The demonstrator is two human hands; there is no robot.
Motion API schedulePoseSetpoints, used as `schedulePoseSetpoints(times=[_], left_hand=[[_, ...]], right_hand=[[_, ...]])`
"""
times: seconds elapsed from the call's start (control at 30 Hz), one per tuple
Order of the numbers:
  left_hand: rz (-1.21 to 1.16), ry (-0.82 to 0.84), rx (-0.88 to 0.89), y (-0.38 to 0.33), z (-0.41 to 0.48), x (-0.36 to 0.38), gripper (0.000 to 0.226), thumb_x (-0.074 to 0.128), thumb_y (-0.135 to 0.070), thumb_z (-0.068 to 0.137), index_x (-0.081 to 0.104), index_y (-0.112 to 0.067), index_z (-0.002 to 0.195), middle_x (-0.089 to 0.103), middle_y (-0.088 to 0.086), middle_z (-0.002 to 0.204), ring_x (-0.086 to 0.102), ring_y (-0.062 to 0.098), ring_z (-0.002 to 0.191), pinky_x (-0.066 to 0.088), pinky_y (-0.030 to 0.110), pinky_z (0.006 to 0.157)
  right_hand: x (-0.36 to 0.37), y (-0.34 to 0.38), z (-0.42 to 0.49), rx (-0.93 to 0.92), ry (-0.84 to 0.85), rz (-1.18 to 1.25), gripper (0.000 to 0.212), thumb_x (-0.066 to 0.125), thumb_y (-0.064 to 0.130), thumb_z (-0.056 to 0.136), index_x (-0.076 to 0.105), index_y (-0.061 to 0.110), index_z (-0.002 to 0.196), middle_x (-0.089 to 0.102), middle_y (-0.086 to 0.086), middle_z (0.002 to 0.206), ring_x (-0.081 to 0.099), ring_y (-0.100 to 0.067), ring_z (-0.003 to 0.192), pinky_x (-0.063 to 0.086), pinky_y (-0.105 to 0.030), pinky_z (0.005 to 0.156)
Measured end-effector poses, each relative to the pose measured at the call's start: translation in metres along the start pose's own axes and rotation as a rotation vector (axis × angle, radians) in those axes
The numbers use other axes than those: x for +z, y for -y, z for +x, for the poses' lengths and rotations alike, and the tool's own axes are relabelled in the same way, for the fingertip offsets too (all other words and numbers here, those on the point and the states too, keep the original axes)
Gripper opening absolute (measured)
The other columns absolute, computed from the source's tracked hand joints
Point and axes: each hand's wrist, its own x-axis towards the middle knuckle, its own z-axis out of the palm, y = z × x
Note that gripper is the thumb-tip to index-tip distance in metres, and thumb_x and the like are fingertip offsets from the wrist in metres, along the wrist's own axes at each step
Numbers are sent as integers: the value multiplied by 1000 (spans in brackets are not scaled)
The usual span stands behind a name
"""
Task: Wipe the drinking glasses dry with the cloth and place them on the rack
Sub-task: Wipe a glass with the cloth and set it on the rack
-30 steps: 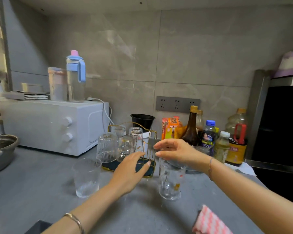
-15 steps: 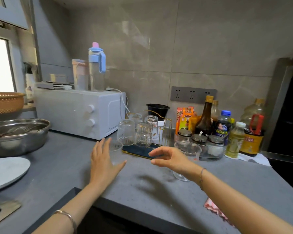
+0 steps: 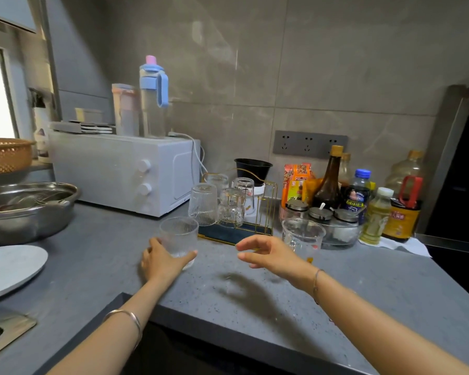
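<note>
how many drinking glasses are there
6: four inverted glasses on the rack, one ribbed glass in the left hand, one glass behind the right hand; more may be hidden.

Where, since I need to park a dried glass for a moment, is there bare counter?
Bare counter lies before the rack, between the left hand, gripping the ribbed glass, and the right hand; more between that glass and the white plate, and right of that hand. Crowded: the back, from rack through condiment jars to bottles.
</note>
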Motion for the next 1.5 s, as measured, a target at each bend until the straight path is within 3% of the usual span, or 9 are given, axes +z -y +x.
schedulePoseSetpoints(times=[0.2,0.43,0.6,0.73,0.83,1.03,1.23,1.37,1.5], left_hand=[[-164,36,20,-10,-16,8,87,88,-46,59,42,-11,123,53,13,130,50,31,118,44,42,95],[-606,271,132,-45,-88,19,67,83,-29,72,36,-27,120,49,-11,108,45,8,104,36,22,82],[-721,474,169,-63,-137,37,116,82,-71,44,44,-16,139,54,-1,136,51,15,126,41,37,108],[-712,611,234,-84,-172,55,95,77,-66,43,53,-22,124,67,-6,115,65,3,101,51,17,86],[-708,625,230,-88,-178,64,86,76,-65,45,56,-26,118,69,-7,113,65,9,105,51,29,93],[-684,656,162,-97,-192,84,128,74,-85,34,43,-22,141,53,3,139,52,22,127,42,47,107],[-715,698,114,-99,-196,87,122,74,-84,37,44,-25,140,55,-2,138,52,19,126,42,46,107],[-785,749,91,-106,-199,79,100,77,-73,48,52,-25,133,65,-3,126,62,12,113,48,42,101],[-880,829,51,-111,-200,78,84,80,-61,57,56,-23,128,71,-2,116,68,11,103,56,33,87]], right_hand=[[-6,-1,-5,7,-24,23,20,67,20,88,67,17,107,69,3,104,65,-10,97,55,-21,81],[-56,0,-54,-40,-143,47,17,63,14,88,67,15,105,71,-3,106,68,-12,91,56,-25,80],[-100,-30,-111,60,-268,-15,8,62,8,88,67,11,94,72,-8,96,67,-9,77,52,-20,69],[-123,-64,-149,157,-347,-292,6,70,15,84,67,19,87,69,1,90,62,-13,82,48,-15,70],[-116,-78,-151,201,-308,-441,24,76,32,77,64,25,96,62,8,104,58,-11,94,45,-17,76],[-92,-91,-153,218,-352,-827,52,70,65,67,56,26,98,52,8,105,53,-13,97,43,-28,81],[-85,-98,-144,280,-460,-936,32,57,48,88,56,17,98,60,0,103,57,-21,95,40,-31,72],[-98,-100,-145,298,-593,-552,19,51,27,95,61,15,83,68,-7,80,63,-24,78,51,-37,71],[-116,-87,-148,265,-788,167,25,41,21,100,64,13,93,69,-14,89,63,-30,85,52,-37,72]])
